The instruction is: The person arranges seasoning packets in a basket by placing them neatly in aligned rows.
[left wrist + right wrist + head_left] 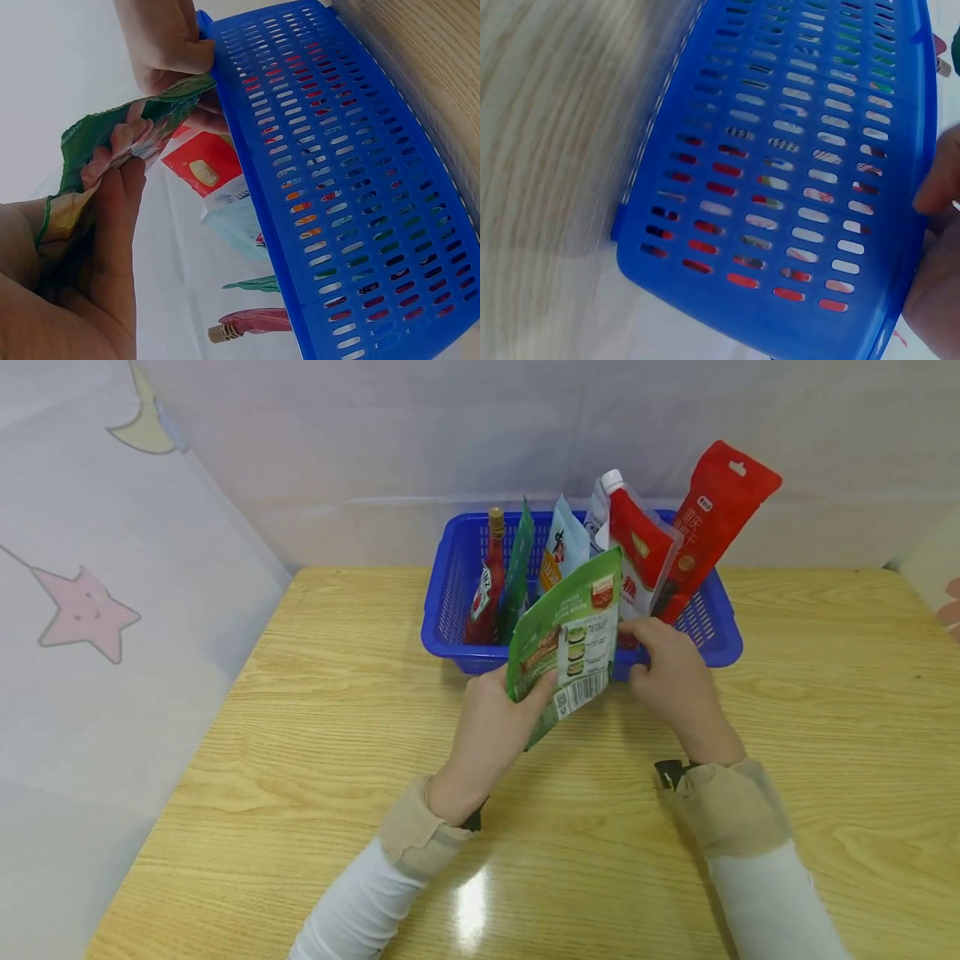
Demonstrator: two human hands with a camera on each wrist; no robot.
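My left hand [495, 718] holds a green food pouch [577, 647] by its lower left side, thumb on the face with cooking pictures and a barcode. The pouch is tilted and overlaps the front of a blue plastic basket [468, 653] in the head view. In the left wrist view, the fingers [116, 217] of that hand lie against the pouch's other face. My right hand [675, 681] grips the basket's front rim, thumb outside and fingers reaching over to the inner side. Its fingertips are partly hidden, close to the pouch's right edge.
Inside the basket stand a Heinz sauce bottle [487, 585], a green packet [518, 564], a light blue packet [564, 547], a red-and-white spouted pouch [641, 547] and a tall red packet [720, 518]. The basket sits on a wooden table [337, 693] near a pale wall covering [360, 452].
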